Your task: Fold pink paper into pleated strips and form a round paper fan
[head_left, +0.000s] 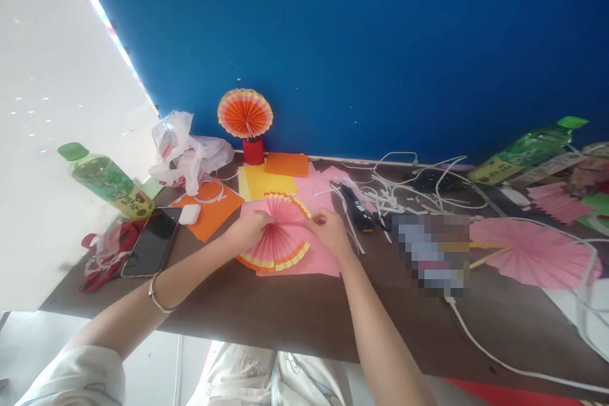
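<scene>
blue wall backs a brown table in the head view. one pleated fan lies between the hands, on pink paper. it is round, so no long axis shows; its pleats spread from a middle under the fingertips of the left hand, which pinches it there. the right hand is at its right edge, fingers drawn narrow; whether they grip paper, i cannot tell. the left hand is nearer the middle, the right nearer the rim. around them, counted: two bottles, two orange sheets, one phone, one upright fan, one large fan.
</scene>
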The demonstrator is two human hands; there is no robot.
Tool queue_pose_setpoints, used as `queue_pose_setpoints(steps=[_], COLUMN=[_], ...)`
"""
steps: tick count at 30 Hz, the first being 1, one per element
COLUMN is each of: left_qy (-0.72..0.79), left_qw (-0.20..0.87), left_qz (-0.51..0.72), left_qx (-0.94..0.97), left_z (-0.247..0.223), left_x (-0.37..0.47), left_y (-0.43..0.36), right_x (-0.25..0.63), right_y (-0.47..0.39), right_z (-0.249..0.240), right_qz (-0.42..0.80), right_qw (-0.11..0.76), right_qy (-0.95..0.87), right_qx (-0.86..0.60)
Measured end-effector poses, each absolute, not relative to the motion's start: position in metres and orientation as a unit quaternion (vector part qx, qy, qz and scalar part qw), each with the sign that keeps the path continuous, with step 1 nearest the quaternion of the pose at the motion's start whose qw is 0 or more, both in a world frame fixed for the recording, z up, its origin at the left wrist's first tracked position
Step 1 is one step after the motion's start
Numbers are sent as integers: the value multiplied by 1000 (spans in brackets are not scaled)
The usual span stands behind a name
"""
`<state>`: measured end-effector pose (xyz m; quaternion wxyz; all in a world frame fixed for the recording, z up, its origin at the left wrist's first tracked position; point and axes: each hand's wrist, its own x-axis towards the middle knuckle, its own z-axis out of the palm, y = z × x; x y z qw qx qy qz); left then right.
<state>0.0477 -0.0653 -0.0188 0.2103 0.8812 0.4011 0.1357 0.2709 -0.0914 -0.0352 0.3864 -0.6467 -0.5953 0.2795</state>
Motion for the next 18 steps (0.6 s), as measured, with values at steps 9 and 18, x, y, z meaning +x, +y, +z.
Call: queue_pose_setpoints(steps=[9,18], left_qy=[357,354], left_qw=[142,148], left_qz=[142,186], left_qx=[912,905], left_z=[-18,-30], left_x=[50,51], left_y=[-75,-73], right_x=[278,270], right_y=[-99,-102], right_z=[-19,-7], right_qz=[327,192], right_qw=[327,269], right_qy=[-612,-749], right_qx=[-642,-575])
